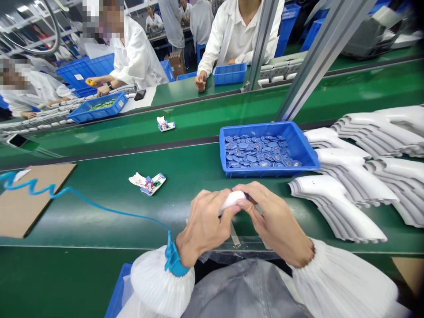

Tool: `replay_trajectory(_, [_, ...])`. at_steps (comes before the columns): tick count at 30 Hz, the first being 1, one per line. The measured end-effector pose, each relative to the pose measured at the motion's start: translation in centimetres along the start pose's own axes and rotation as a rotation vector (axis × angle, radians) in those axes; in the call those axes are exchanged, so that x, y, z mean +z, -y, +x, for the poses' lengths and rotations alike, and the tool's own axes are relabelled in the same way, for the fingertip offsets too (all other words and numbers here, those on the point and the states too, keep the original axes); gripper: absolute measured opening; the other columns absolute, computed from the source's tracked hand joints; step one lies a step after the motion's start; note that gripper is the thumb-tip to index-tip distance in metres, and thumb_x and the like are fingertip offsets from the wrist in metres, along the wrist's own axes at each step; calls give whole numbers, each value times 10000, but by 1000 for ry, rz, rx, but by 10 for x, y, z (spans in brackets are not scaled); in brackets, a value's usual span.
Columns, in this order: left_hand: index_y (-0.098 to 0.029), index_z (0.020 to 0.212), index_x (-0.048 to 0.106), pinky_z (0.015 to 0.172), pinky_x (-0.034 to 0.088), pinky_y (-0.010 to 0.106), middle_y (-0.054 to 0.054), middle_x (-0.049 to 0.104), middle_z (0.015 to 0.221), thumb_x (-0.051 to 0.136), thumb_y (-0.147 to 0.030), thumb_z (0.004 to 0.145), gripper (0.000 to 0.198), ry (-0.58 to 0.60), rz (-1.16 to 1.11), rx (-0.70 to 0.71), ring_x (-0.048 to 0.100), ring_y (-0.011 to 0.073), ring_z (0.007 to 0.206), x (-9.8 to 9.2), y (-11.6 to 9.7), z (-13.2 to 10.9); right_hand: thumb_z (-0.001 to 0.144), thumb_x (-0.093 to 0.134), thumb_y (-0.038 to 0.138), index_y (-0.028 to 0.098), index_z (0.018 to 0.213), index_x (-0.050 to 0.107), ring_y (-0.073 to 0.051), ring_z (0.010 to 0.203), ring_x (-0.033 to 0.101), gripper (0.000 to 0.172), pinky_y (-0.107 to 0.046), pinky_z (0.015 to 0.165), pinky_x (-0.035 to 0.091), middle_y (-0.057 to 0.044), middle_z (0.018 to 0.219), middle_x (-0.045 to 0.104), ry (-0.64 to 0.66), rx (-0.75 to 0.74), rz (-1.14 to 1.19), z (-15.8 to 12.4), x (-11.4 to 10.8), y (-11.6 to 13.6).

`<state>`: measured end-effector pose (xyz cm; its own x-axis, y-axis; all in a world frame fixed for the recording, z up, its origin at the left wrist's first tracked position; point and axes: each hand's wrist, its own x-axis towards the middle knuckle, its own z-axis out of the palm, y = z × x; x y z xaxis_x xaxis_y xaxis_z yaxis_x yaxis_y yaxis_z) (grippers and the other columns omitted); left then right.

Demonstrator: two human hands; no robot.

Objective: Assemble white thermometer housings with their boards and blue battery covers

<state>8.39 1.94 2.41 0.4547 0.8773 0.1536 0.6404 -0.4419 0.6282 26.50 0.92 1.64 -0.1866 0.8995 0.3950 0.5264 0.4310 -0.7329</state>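
Note:
My left hand (207,218) and my right hand (270,221) meet over the near edge of the green bench. Between them they grip a white rounded plastic housing (233,199), fingers curled round it from both sides. Most of the housing is hidden by the fingers, and a small dark patch shows beside the right fingertips. Beyond the hands stands a blue bin (270,173) of flat blue oval parts (251,150). To the left on the bench lies an open white shell assembly (148,183) with wires and a green circuit board.
Nested white shells (334,205) are stacked at right. Another shell assembly (165,124) sits on the green conveyor (198,117). A coiled blue cord (99,205) runs from my left wrist past cardboard (33,198). Metal posts (323,57) rise beyond the bin; co-workers sit across.

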Motion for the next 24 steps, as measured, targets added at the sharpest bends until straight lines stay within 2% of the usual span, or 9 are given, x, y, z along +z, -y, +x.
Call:
replay_trajectory(2, [-211,1160,634,880,405,386,47,707,1023,496,-328,1030,222,-39,22,51,611,210,911,4,3,-2,1024,485,244,230,1110,601,-151,857,644,145,-275,741,532,-40,973,657,1,25,-38,-5,-5,-1])
replay_trajectory(3, [-208,1144,632,879,403,379,52,695,1038,494,-345,1032,224,-95,19,22,601,210,935,8,5,-3,1027,484,264,235,1105,589,-150,845,638,134,-275,730,525,-36,977,650,19,44,-50,-8,-8,-2])
replay_trajectory(5, [-190,963,628,804,401,348,51,659,945,476,-365,1034,243,-261,15,-124,569,198,885,18,7,-5,1032,482,308,249,1094,572,-139,759,616,124,-269,669,507,-12,929,640,91,96,-55,-14,-13,-3])
replay_trajectory(7, [-196,722,518,687,358,318,21,571,754,447,-375,1037,369,-394,13,-297,501,169,733,30,8,-6,1037,475,336,266,1093,568,-128,636,575,129,-263,582,474,28,814,623,204,155,-48,-21,-14,-1])
replay_trajectory(9, [-205,595,384,606,288,310,-10,466,611,467,-425,1023,489,-404,-1,-408,401,145,608,39,10,-5,1037,478,344,278,1107,569,-125,558,542,132,-268,528,444,53,745,612,267,166,-56,-29,-8,2])
replay_trajectory(12, [-201,529,280,569,225,315,-27,349,504,500,-429,992,561,-376,-3,-424,290,130,527,45,13,0,1034,479,321,259,1169,552,-135,596,586,166,-288,560,471,14,866,662,172,96,-109,-43,6,7])
replay_trajectory(14, [-200,514,271,571,223,318,-24,336,487,498,-376,977,545,-386,38,-346,293,132,520,44,16,4,1031,474,287,237,1192,530,-149,671,632,178,-294,597,499,-22,945,666,93,58,-133,-52,15,8])
replay_trajectory(19, [-201,504,317,570,231,322,-14,406,487,509,-325,960,510,-398,142,-174,348,140,536,39,20,10,1019,491,232,249,1096,508,-156,752,664,80,-284,650,532,-35,969,663,49,-1,-106,-59,23,1])
replay_trajectory(24, [-196,508,335,580,249,309,-21,404,496,533,-388,975,542,-439,119,-279,342,137,544,37,18,12,1022,501,260,243,1209,512,-182,847,681,189,-305,714,549,-53,1020,678,48,-5,-144,-55,26,4])
